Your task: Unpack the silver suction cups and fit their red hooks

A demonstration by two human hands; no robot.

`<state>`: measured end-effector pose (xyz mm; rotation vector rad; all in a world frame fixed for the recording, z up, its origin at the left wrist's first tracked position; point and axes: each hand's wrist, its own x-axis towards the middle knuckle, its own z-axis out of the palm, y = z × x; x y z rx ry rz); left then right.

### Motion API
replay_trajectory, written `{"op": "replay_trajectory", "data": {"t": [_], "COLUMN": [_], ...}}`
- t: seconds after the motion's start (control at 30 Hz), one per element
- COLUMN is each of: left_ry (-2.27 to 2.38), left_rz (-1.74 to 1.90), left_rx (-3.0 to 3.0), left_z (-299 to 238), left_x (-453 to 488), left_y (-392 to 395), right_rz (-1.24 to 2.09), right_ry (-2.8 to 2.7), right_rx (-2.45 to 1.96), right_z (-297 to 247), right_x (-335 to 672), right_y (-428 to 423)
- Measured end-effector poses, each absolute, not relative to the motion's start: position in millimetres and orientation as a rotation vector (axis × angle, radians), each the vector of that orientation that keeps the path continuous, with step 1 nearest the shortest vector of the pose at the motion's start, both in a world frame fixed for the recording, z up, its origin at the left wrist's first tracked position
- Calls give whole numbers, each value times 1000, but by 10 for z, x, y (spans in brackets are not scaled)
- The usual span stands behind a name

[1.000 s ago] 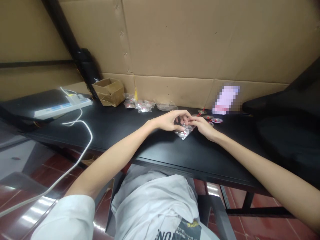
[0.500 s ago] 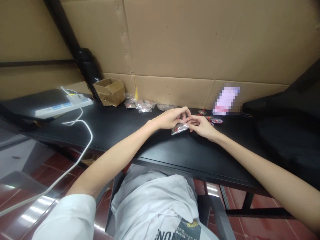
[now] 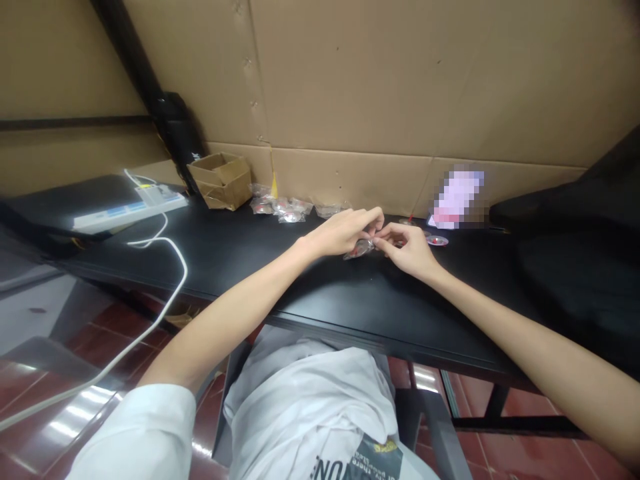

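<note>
A small clear plastic bag (image 3: 360, 249) with something red and silvery inside is held above the black table (image 3: 340, 293). My left hand (image 3: 345, 231) pinches its upper edge, fingers curled over it. From the other side, my right hand (image 3: 407, 252) closes thumb and fingertips on the bag's right end, touching the left fingertips. Behind my right hand lie loose round discs with red parts (image 3: 437, 241), partly hidden by it. Several filled clear bags (image 3: 290, 210) rest at the back, left of my hands. One flatter bag (image 3: 330, 211) sits just behind my left wrist.
An open cardboard box (image 3: 220, 181) stands at the back left. Beside it are a white power strip (image 3: 130, 212) and a white cable (image 3: 183, 267) hanging over the table edge. A blurred-out phone-like screen (image 3: 457, 199) leans on the cardboard wall (image 3: 350, 87). Dark fabric (image 3: 580, 253) covers the right end.
The bag between my hands has tilted and drawn up slightly toward my fingers. My right hand has risen a little, its fingers more arched. The view has shifted slightly.
</note>
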<state>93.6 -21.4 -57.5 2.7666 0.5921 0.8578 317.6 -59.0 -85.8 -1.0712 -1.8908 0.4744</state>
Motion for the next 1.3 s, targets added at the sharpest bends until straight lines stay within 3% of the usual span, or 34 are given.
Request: {"op": "replay_trajectory", "data": {"t": [0.2,0.7,1.3], "left_ry": [533,670,736], "left_rz": [1145,1076,1072], "left_rx": [2492,2158,2453], "left_z": [-615,-669,-703], "left_x": [1010,1031,1007], "left_y": [-265,-129,-207], "right_rz": [23,31,372], "right_ry": [-1838,-1834,-1959], "right_rx": [-1042,-1058,-1154], "right_z": [-802,-841,-929], "right_x": [3209,3215,3227], "right_y": [-674,-671,-555]}}
